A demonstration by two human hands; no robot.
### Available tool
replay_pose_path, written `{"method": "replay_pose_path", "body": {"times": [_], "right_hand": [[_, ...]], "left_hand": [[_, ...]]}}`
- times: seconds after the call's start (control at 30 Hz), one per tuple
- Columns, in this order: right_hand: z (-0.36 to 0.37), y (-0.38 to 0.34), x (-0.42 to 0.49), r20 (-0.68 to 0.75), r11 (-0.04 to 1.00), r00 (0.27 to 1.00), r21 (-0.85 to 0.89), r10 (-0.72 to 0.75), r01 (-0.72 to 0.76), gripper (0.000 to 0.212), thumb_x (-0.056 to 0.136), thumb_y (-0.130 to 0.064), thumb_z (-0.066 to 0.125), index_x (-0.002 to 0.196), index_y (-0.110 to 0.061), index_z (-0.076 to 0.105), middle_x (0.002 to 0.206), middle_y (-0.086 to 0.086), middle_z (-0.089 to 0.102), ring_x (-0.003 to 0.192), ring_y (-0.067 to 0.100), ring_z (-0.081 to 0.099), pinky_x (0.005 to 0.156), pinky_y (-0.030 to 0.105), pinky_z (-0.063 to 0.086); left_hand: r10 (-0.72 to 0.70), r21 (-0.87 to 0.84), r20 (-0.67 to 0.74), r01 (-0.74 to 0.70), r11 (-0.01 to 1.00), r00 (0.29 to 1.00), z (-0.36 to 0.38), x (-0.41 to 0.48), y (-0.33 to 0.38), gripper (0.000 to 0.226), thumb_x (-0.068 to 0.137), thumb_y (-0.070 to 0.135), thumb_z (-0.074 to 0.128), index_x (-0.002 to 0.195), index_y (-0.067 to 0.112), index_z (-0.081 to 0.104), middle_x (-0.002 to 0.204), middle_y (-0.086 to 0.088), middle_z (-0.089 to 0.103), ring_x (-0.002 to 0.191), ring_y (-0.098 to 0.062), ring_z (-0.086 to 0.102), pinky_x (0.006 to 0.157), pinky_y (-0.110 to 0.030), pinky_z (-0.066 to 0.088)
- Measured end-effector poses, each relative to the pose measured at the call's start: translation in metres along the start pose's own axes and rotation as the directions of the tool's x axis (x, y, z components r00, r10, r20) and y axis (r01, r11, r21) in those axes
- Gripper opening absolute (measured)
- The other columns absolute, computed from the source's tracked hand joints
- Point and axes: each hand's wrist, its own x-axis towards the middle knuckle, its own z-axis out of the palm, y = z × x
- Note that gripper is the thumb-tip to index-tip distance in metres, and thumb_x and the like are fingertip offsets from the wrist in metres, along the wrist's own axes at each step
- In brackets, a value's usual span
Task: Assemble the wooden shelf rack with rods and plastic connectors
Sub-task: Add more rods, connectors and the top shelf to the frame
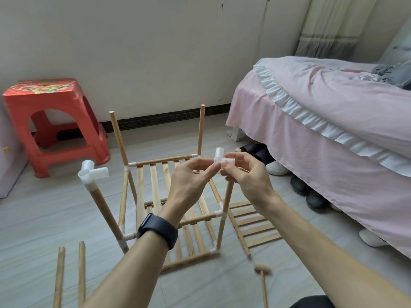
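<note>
While a white plastic connector [223, 160] is pinched between the fingertips of the left hand [191, 181] and the right hand [246, 177], the half-built shelf rack [140, 185] stands on the floor [55, 207] below; its near-right upright rod [228, 196], almost vertical, ends just beneath the right hand, the nearer one, so a short downward seating is judged to come next
</note>
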Motion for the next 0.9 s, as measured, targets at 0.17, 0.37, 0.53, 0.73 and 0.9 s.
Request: {"method": "replay_pose_path", "body": {"times": [0.17, 0.37, 0.53, 0.73, 0.9], "right_hand": [[-0.013, -0.008, 0.003, 0.08, 1.0, 0.997, 0.012, 0.019, -0.02, 0.021, 0.089, -0.026, 0.064, 0.106, -0.022, 0.076, 0.08, -0.004, 0.072, 0.079, 0.014, 0.068, 0.079, 0.031, 0.059], [-0.015, -0.017, 0.003, 0.057, 0.998, 0.998, 0.057, 0.025, -0.028, 0.031, 0.091, -0.036, 0.064, 0.12, -0.027, 0.062, 0.086, -0.002, 0.075, 0.085, 0.02, 0.07, 0.083, 0.038, 0.061], [-0.011, -0.014, 0.001, -0.11, 0.988, 0.989, -0.13, -0.101, 0.087, 0.03, 0.099, -0.029, 0.063, 0.128, -0.031, 0.055, 0.094, -0.007, 0.077, 0.09, 0.007, 0.072, 0.071, 0.02, 0.054], [-0.011, -0.007, 0.001, 0.009, 0.779, 0.913, -0.518, -0.407, 0.352, 0.049, 0.093, -0.032, 0.075, 0.137, -0.021, 0.058, 0.102, -0.007, 0.073, 0.093, 0.004, 0.068, 0.075, 0.014, 0.053], [-0.015, -0.011, 0.018, -0.114, 0.756, 0.858, -0.541, -0.501, 0.37, 0.042, 0.093, -0.024, 0.075, 0.128, -0.013, 0.056, 0.11, -0.004, 0.07, 0.091, -0.002, 0.065, 0.077, 0.007, 0.049]], "left_hand": [[-0.169, -0.231, 0.092, 0.186, 0.955, 0.981, 0.001, 0.004, 0.011, 0.034, 0.094, 0.048, 0.063, 0.121, 0.029, 0.065, 0.098, 0.002, 0.075, 0.081, -0.016, 0.072, 0.073, -0.025, 0.057], [-0.227, -0.34, 0.178, 0.276, 0.899, 0.958, 0.008, 0.006, 0.02, 0.032, 0.095, 0.033, 0.068, 0.119, 0.012, 0.068, 0.09, -0.003, 0.074, 0.072, -0.014, 0.064, 0.069, -0.026, 0.055], [-0.232, -0.414, 0.108, 0.256, 0.873, 0.967, 0.012, 0.009, 0.028, 0.034, 0.091, 0.029, 0.073, 0.116, 0.009, 0.064, 0.09, -0.005, 0.076, 0.068, -0.012, 0.061, 0.067, -0.026, 0.054], [-0.125, -0.249, 0.097, 0.146, 0.957, 0.987, 0.018, 0.01, 0.029, 0.03, 0.091, 0.034, 0.074, 0.112, 0.015, 0.065, 0.087, 0.002, 0.077, 0.068, -0.01, 0.065, 0.071, -0.027, 0.057], [-0.122, -0.245, 0.098, 0.143, 0.959, 0.988, 0.014, 0.02, 0.014, 0.033, 0.098, 0.043, 0.061, 0.121, 0.019, 0.06, 0.101, 0.0, 0.077, 0.084, -0.014, 0.072, 0.071, -0.024, 0.057]]}}
